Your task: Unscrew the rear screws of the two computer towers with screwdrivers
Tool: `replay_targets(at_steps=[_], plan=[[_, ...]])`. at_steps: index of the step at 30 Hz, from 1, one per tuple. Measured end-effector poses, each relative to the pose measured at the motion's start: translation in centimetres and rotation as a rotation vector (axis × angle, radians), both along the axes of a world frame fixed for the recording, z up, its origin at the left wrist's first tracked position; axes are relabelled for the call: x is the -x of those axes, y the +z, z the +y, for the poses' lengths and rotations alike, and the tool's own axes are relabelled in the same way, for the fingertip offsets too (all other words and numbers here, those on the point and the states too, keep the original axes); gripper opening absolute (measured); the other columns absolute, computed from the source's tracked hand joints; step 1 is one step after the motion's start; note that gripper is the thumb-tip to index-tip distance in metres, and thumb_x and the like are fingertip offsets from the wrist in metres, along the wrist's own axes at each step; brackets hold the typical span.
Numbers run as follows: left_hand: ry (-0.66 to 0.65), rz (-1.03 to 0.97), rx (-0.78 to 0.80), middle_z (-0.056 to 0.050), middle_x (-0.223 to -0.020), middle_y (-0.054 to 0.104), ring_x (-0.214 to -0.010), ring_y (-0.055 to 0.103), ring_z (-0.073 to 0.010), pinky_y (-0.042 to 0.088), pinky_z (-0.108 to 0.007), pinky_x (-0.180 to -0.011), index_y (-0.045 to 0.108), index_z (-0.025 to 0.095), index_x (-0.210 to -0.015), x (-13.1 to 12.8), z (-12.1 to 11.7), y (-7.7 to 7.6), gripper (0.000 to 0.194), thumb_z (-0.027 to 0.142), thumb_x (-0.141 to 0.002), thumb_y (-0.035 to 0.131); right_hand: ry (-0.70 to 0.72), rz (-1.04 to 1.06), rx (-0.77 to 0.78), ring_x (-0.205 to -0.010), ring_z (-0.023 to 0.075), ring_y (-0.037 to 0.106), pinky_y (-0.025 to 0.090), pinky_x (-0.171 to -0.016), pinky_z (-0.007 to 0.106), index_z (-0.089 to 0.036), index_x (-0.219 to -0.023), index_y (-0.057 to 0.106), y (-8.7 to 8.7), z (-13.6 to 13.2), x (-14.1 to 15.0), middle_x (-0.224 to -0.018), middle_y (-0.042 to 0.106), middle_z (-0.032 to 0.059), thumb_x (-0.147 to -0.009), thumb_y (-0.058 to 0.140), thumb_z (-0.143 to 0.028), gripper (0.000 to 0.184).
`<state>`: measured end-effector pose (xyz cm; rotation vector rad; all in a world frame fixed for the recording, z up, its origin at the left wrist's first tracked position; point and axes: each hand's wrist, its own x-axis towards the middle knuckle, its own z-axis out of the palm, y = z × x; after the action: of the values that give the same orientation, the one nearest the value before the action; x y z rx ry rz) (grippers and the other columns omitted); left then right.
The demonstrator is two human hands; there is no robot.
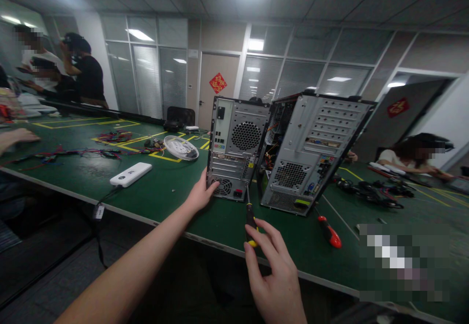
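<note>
A desktop computer case (234, 118) stands upright with its metal rear panel toward me, showing a round fan grille and ports. At its lower left edge my left hand (200, 193) grips it, thumb on the rear panel and the other fingers hidden along the side. My right hand (273, 265) holds a screwdriver (250, 214) by its black and yellow handle. The shaft points up and away, its tip at the lower right edge of the rear panel; I cannot tell whether it sits in a screw. Close by on the right stands a second, larger computer case (289, 153), its side open.
A red and black screwdriver (330, 232) lies right of the cases. Left are a white power bank (131, 174) with a cable, a round clear-rimmed dish (181, 148) and thin wires (66, 154). Black cables (373, 192) lie far right. Other people are around the green table (161, 206).
</note>
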<state>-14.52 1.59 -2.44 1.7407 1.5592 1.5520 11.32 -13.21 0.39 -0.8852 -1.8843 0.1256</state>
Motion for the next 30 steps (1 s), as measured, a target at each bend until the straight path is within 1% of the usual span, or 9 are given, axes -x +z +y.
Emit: replay_targets(at_steps=[5, 12, 18, 22, 25, 27, 30], plan=[[0.007, 0.01, 0.011, -0.012, -0.15, 0.058, -0.138, 0.056, -0.0296, 0.04, -0.049, -0.117, 0.023, 0.025, -0.162, 0.04, -0.05, 0.05, 0.078, 0.041, -0.094, 0.058, -0.019, -0.02, -0.007, -0.119, 0.0251, 0.068, 0.06, -0.097, 0.037, -0.024, -0.125, 0.07, -0.39, 0.23, 0.0, -0.132, 0.063, 0.0127, -0.101, 0.056, -0.022, 0.028], [0.01, -0.004, 0.021, -0.013, -0.147, 0.06, -0.133, 0.059, -0.0291, 0.042, -0.047, -0.115, 0.027, 0.023, -0.16, -0.07, -0.03, 0.06, 0.075, 0.04, -0.094, 0.058, -0.043, 0.0, 0.007, -0.117, 0.024, 0.068, 0.059, -0.097, 0.037, -0.025, -0.12, 0.07, -0.43, 0.44, -0.01, -0.129, 0.065, 0.0103, -0.1, 0.059, -0.026, 0.023], [0.008, -0.006, 0.028, -0.014, -0.148, 0.059, -0.135, 0.058, -0.0299, 0.042, -0.049, -0.115, 0.025, 0.022, -0.161, -0.06, -0.09, 0.11, 0.077, 0.04, -0.094, 0.058, -0.06, 0.027, -0.024, -0.114, 0.0241, 0.068, 0.059, -0.094, 0.038, -0.022, -0.114, 0.068, -0.45, 0.8, -0.11, -0.123, 0.067, 0.012, -0.099, 0.062, -0.027, 0.017], [0.01, -0.006, 0.028, -0.013, -0.149, 0.059, -0.135, 0.058, -0.0293, 0.041, -0.048, -0.116, 0.025, 0.024, -0.161, -0.12, -0.24, 0.28, 0.077, 0.039, -0.094, 0.059, -0.057, 0.036, -0.015, -0.113, 0.0249, 0.069, 0.06, -0.092, 0.039, -0.022, -0.112, 0.066, -0.5, 0.85, -0.13, -0.123, 0.068, 0.0128, -0.098, 0.064, -0.029, 0.016], [0.005, -0.01, 0.013, -0.012, -0.149, 0.059, -0.136, 0.057, -0.0285, 0.041, -0.047, -0.116, 0.026, 0.025, -0.161, -0.15, -0.25, 0.27, 0.076, 0.04, -0.094, 0.059, -0.037, 0.034, -0.01, -0.116, 0.0252, 0.068, 0.06, -0.094, 0.039, -0.023, -0.115, 0.068, -0.47, 0.78, -0.11, -0.126, 0.067, 0.0122, -0.099, 0.062, -0.027, 0.017], [0.009, -0.007, 0.014, -0.013, -0.148, 0.059, -0.135, 0.058, -0.0288, 0.042, -0.047, -0.116, 0.026, 0.024, -0.161, -0.15, -0.21, 0.21, 0.076, 0.04, -0.094, 0.059, -0.017, 0.023, -0.008, -0.113, 0.0238, 0.07, 0.061, -0.092, 0.037, -0.024, -0.116, 0.07, -0.41, 0.7, -0.11, -0.129, 0.065, 0.0118, -0.1, 0.059, -0.025, 0.02], [0.009, -0.006, 0.013, -0.013, -0.148, 0.06, -0.134, 0.059, -0.0288, 0.042, -0.047, -0.115, 0.027, 0.024, -0.16, -0.12, -0.14, 0.12, 0.076, 0.041, -0.094, 0.059, 0.001, 0.022, -0.009, -0.102, 0.0217, 0.073, 0.063, -0.085, 0.033, -0.025, -0.114, 0.074, -0.3, 0.57, -0.07, -0.13, 0.064, 0.012, -0.101, 0.057, -0.022, 0.022]])
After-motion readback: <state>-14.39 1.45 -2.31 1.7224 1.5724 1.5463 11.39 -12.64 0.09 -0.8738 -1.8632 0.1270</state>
